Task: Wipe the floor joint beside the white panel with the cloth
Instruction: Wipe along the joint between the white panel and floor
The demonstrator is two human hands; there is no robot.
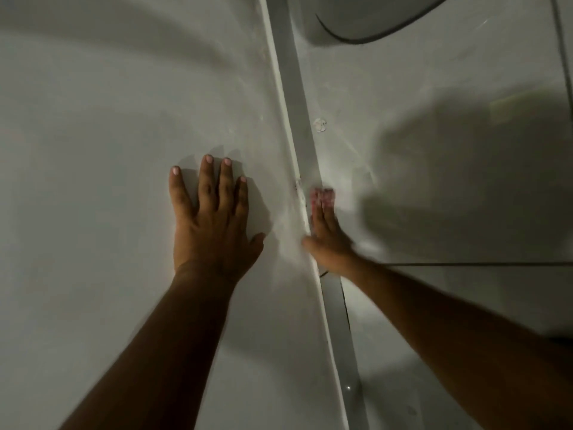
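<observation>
The white panel [108, 150] fills the left half of the view. My left hand [214, 218] lies flat on it, fingers spread, holding nothing. Along the panel's right edge runs the grey floor joint [297, 97], from top centre down to the bottom. My right hand [327, 237] presses a small pink-and-white cloth [322, 198] onto the joint at mid-height, right against the panel's edge. The hand and cloth are motion-blurred. Dark specks show on the panel edge just left of the cloth.
Pale floor tiles [449, 72] lie right of the joint, with a dark tile seam [465, 263] running to the right. A small whitish scrap [320, 125] lies on the tile near the joint. A curved dark-edged object [372, 23] sits at the top.
</observation>
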